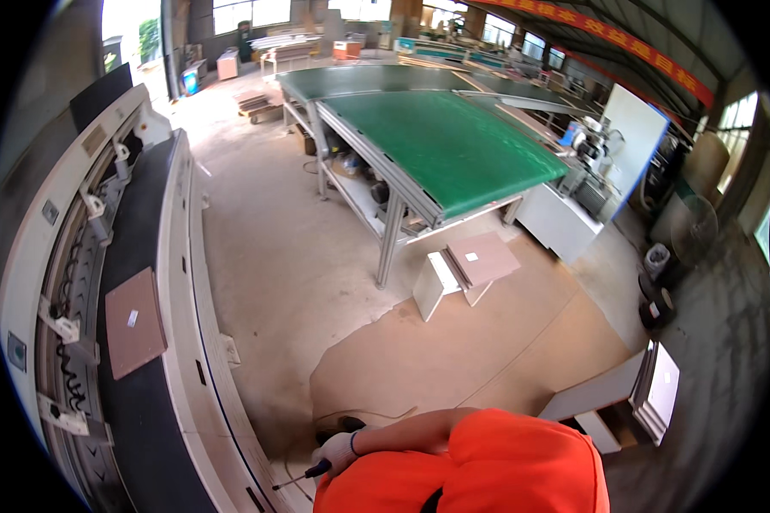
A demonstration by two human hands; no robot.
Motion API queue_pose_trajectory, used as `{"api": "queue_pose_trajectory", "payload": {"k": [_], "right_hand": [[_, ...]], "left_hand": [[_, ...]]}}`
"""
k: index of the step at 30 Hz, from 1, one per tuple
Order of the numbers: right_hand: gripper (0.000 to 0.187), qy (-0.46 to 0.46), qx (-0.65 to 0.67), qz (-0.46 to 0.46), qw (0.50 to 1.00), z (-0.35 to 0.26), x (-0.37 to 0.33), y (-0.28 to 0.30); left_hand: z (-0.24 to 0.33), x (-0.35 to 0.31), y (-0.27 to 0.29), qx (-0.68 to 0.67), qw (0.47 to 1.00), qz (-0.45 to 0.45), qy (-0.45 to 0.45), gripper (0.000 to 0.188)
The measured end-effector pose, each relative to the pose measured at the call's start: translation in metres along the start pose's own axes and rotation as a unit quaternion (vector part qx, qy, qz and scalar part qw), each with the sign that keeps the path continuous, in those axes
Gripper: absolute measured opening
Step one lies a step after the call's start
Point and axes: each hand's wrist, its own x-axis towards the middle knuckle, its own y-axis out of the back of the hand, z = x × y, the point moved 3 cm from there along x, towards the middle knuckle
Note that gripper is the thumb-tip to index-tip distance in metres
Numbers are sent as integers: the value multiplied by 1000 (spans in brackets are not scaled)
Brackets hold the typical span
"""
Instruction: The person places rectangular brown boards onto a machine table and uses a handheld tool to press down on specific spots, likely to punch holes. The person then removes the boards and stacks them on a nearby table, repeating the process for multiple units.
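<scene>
My right forearm crosses in front of my orange top. At its end, my right hand (339, 452), in a pale glove with a dark cuff edge, is closed round a black-handled tool with a thin metal rod (317, 468). The rod points left, toward the side of a long white machine (198, 368); its exact kind I cannot make out. My left hand is out of view. On the machine's dark belt (137, 419) lies a brown panel (134, 323) with a small white label, well apart from my hand.
Ahead stands a large green-topped conveyor table (445, 145). Before it, brown and white panels (483, 258) are stacked on the floor. More panels (656, 389) rest at my right. A thin hose or cable (385, 416) lies near my hand. A white machine (560, 224) with motors stands right.
</scene>
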Motion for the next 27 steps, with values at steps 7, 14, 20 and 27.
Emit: {"api": "queue_pose_trajectory", "payload": {"k": [7,14,20,27], "right_hand": [[31,29,-8,-15,999,5,37,-22],[28,60,-32,-34,997,-6,54,-22],[57,143,-22,-34,989,-57,20,-11],[61,-14,-9,-108,994,-60,47,-24]], "left_hand": [[2,1,-28,-23,999,-28,-6,77],[-13,2,-36,-19,1000,2,-15,75],[-6,7,55,-9,997,-79,22,60],[4,21,44,-102,964,-226,97,79]]}}
